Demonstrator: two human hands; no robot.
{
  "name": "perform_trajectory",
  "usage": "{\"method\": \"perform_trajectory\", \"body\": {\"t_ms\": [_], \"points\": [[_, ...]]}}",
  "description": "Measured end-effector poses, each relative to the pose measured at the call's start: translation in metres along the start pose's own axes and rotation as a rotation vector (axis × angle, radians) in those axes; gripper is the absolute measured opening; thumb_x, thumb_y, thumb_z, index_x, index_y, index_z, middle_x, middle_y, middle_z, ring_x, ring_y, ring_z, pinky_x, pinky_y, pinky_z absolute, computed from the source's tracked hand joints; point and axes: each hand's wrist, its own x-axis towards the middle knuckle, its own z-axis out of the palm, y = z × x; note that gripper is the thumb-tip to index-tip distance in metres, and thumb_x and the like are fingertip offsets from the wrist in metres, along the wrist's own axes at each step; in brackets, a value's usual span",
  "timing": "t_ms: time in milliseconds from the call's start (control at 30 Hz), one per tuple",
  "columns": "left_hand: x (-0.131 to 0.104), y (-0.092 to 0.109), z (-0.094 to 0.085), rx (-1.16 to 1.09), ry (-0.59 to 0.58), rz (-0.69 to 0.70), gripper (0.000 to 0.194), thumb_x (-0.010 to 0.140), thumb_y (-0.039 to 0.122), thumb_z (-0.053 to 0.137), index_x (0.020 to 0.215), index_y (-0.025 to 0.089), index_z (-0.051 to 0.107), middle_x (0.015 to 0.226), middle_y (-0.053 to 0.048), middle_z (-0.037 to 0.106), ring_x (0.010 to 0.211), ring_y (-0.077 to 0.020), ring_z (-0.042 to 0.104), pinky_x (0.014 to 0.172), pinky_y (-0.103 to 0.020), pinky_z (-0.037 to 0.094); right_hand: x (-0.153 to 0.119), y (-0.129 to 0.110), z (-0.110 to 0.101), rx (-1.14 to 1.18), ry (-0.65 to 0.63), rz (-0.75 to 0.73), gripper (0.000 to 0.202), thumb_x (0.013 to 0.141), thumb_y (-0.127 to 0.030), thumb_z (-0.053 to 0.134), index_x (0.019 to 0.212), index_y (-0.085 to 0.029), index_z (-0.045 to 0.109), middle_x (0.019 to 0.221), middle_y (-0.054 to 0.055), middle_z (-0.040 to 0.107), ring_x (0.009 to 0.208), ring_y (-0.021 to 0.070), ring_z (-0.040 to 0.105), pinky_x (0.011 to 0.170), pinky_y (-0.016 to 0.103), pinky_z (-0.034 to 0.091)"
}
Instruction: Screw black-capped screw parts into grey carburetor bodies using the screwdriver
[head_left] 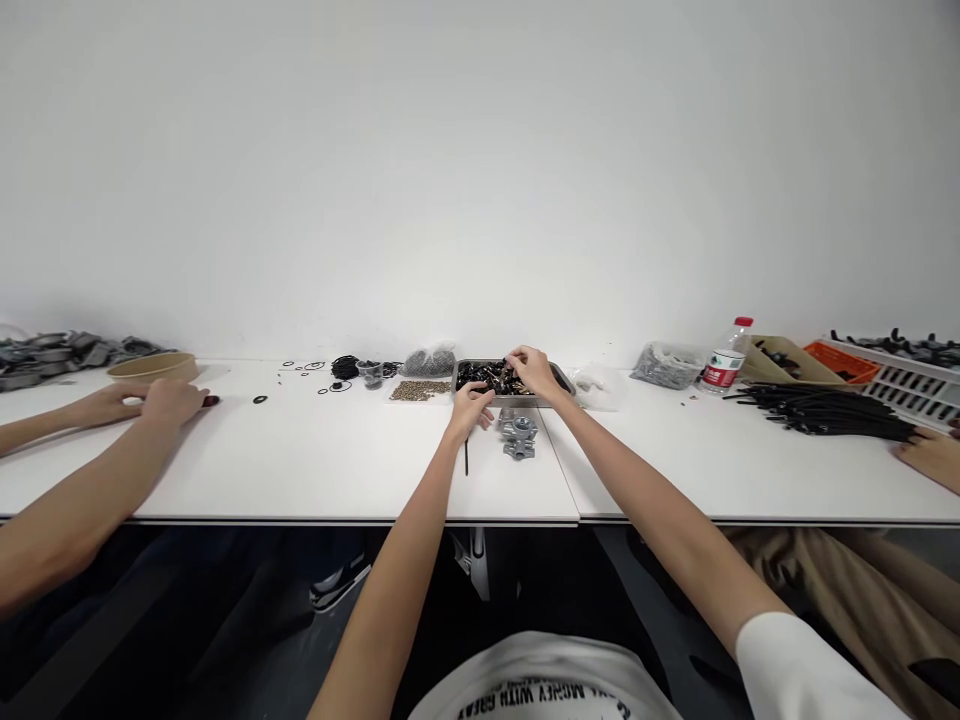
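A shallow metal tray (pixel 517 401) full of small black parts stands near the wall. My right hand (pixel 529 370) is over the tray, its fingers pinched at the black parts; what they hold is too small to name. At the tray's front left corner is my left hand (pixel 472 408), fingers curled, with a thin black strip (pixel 466 457) reaching down below it. Whether that hand grips the strip is unclear. Just in front of the tray, a grey metal casting (pixel 519 438) rests on the white table, to the right of my left hand.
Brass pieces (pixel 420 391), a bag of small parts (pixel 430 360) and a clear cup (pixel 370 374) lie left. Rightward are another bag (pixel 667 365), a bottle (pixel 726 358) and black tubes (pixel 821 410). Other people's hands work at both sides, one pair beside a beige bowl (pixel 154 368).
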Motion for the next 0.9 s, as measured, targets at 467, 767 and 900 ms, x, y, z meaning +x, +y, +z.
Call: {"method": "perform_trajectory", "body": {"t_ms": [467,767,900], "points": [[0.002,0.000,0.002,0.091,0.027,0.019,0.040,0.071,0.032,0.085,0.098,0.008,0.067,0.059,0.000,0.063,0.040,-0.0107,0.057,0.036,-0.021,0.040,-0.039,0.007,0.020,0.376,0.013,0.054,0.030,0.078,-0.049,0.067,0.081,-0.019,0.065,0.072,0.002,0.068,0.054,0.0131,0.055,0.054,0.027,0.045],[-0.001,-0.003,0.005,0.223,0.038,0.064,0.025,0.069,0.020,0.083,0.088,0.010,0.070,0.047,0.005,0.055,0.032,-0.0071,0.043,0.033,-0.021,0.032,-0.057,0.036,0.013,0.630,0.096,0.153,0.043,0.068,-0.056,0.076,0.085,-0.017,0.068,0.078,0.004,0.069,0.057,0.0113,0.055,0.056,0.026,0.047],[-0.003,-0.001,0.009,0.252,0.013,0.093,0.016,0.071,0.021,0.081,0.073,0.012,0.067,0.049,0.003,0.057,0.036,-0.0069,0.045,0.034,-0.020,0.033,-0.058,0.042,0.005,0.700,0.146,0.183,0.043,0.069,-0.056,0.077,0.085,-0.017,0.068,0.085,0.004,0.071,0.058,0.0098,0.054,0.058,0.025,0.047]]}}
